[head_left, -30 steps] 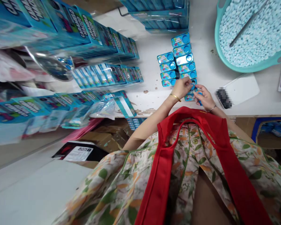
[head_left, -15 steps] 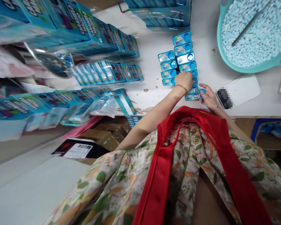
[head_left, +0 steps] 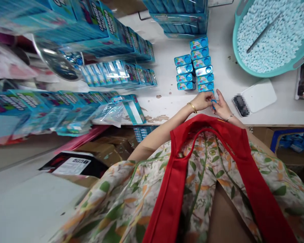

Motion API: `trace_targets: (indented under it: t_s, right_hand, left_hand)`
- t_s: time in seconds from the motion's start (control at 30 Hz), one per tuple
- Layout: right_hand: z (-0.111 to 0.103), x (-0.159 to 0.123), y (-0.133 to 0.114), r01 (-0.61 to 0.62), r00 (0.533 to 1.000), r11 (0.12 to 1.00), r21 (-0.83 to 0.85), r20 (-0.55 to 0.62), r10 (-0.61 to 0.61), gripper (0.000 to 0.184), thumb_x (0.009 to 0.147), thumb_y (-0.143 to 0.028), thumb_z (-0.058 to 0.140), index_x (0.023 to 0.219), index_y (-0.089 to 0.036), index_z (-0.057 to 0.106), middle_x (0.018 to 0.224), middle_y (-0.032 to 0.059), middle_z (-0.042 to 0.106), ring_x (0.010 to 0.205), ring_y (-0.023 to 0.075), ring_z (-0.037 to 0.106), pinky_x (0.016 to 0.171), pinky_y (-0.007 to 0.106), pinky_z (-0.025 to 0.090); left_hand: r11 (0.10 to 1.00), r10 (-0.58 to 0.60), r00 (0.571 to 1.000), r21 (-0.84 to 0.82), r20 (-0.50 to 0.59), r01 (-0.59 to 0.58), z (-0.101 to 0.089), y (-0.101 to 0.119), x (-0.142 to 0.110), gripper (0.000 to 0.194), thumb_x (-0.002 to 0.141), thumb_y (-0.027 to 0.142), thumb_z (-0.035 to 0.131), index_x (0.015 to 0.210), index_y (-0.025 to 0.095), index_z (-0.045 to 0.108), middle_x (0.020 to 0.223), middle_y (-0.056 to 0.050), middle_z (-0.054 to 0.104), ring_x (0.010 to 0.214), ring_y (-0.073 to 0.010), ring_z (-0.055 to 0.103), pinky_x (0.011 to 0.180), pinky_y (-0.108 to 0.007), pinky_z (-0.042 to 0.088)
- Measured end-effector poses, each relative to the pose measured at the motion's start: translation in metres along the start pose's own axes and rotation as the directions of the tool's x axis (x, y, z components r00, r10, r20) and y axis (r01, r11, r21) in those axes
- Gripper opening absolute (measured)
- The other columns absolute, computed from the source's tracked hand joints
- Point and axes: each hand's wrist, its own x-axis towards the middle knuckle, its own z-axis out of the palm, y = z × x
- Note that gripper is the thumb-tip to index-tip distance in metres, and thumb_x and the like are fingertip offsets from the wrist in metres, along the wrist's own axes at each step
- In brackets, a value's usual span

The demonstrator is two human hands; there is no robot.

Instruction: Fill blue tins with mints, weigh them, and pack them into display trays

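Observation:
My left hand (head_left: 203, 100) and my right hand (head_left: 221, 106) meet at the near edge of the white table (head_left: 167, 54), both pinched on a small blue tin (head_left: 213, 102) held edge-on between them. Just beyond my fingers, two rows of small blue tins (head_left: 195, 67) lie side by side on the table, several in each row. One or two of them show a shiny open inside. A gold bangle sits on my left wrist and a thin one on my right.
A teal basin (head_left: 268, 72) full of pale blue candies, with a rod lying in it, stands at the far right. A white tray (head_left: 258, 96) lies beside my right hand. Blue display cartons (head_left: 116, 33) stack up on the left and at the back (head_left: 177, 15).
My left hand drew back from the rows of tins toward my right hand, and both now pinch one tin. The tins near the table edge are gone from there.

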Motion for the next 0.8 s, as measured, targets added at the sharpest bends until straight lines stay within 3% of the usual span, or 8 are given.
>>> trace_targets:
  t_s: [0.1,0.2,0.27,0.4,0.57,0.7,0.8]
  right_hand:
    - [-0.004,-0.002,0.000,-0.005,1.000,0.998,0.069,-0.009,0.005,0.091,0.083,-0.038,0.074,0.157,-0.031,0.020,0.071,-0.0060,0.061,0.052,0.0135,0.053,0.041,0.023,0.035]
    - [-0.013,-0.005,0.001,0.009,0.999,0.991,0.136,-0.042,-0.004,0.084,0.077,-0.044,0.077,0.147,-0.030,0.032,0.076,-0.0051,0.064,0.054,0.0129,0.053,0.041,0.023,0.036]
    - [-0.018,-0.008,0.003,0.005,0.998,0.988,0.156,-0.059,0.004,0.080,0.076,-0.053,0.077,0.140,-0.028,0.037,0.075,-0.0049,0.064,0.053,0.0125,0.051,0.041,0.022,0.035]
    - [-0.021,-0.009,0.007,0.014,0.997,0.989,0.148,-0.077,-0.003,0.082,0.076,-0.073,0.072,0.137,-0.028,0.039,0.075,-0.0032,0.064,0.053,0.0130,0.051,0.041,0.023,0.034]
    - [-0.016,-0.002,0.005,0.051,0.995,0.994,0.097,-0.087,-0.042,0.088,0.078,-0.085,0.062,0.141,-0.028,0.039,0.075,-0.0008,0.063,0.053,0.0141,0.053,0.041,0.024,0.033]
    - [-0.009,-0.001,-0.007,0.042,0.994,0.999,0.032,-0.104,-0.039,0.095,0.078,-0.094,0.048,0.145,-0.027,0.037,0.073,-0.0017,0.061,0.052,0.0141,0.054,0.041,0.024,0.035]
    - [-0.007,-0.004,-0.014,0.029,0.993,0.999,0.018,-0.119,-0.027,0.101,0.079,-0.097,0.040,0.148,-0.024,0.034,0.071,-0.0012,0.059,0.053,0.0151,0.055,0.040,0.024,0.035]
  left_hand:
    - [0.996,-0.084,0.990,0.033,-0.114,0.089,0.005,-0.001,0.001,0.007,0.082,0.010,0.056,0.083,0.016,0.060,0.073,-0.001,0.066,0.071,-0.0145,0.064,0.074,-0.028,0.051]
    - [0.937,-0.126,0.943,0.275,-0.309,0.215,0.001,0.003,0.012,0.009,0.088,0.019,0.059,0.080,0.018,0.064,0.079,-0.006,0.070,0.084,-0.0206,0.067,0.081,-0.033,0.052]
    - [0.850,-0.166,0.913,0.415,-0.373,0.324,-0.004,0.007,0.020,0.008,0.088,0.023,0.063,0.083,0.019,0.068,0.086,-0.008,0.073,0.094,-0.0253,0.069,0.087,-0.036,0.052]
    - [0.711,-0.301,0.895,0.548,-0.330,0.441,-0.011,0.013,0.034,0.019,0.085,0.033,0.071,0.094,0.017,0.075,0.100,-0.014,0.075,0.107,-0.0317,0.068,0.092,-0.040,0.053]
    - [0.642,-0.391,0.866,0.582,-0.311,0.499,-0.017,0.016,0.045,0.035,0.084,0.042,0.077,0.106,0.015,0.075,0.111,-0.016,0.074,0.113,-0.0337,0.068,0.095,-0.039,0.053]
    - [0.642,-0.370,0.869,0.587,-0.327,0.494,-0.018,0.019,0.045,0.035,0.084,0.039,0.078,0.106,0.013,0.075,0.113,-0.018,0.073,0.113,-0.0358,0.067,0.093,-0.040,0.052]
    - [0.724,-0.239,0.925,0.581,-0.296,0.373,-0.009,0.022,0.030,0.025,0.091,0.034,0.068,0.104,0.014,0.074,0.106,-0.016,0.074,0.106,-0.0324,0.068,0.090,-0.038,0.051]
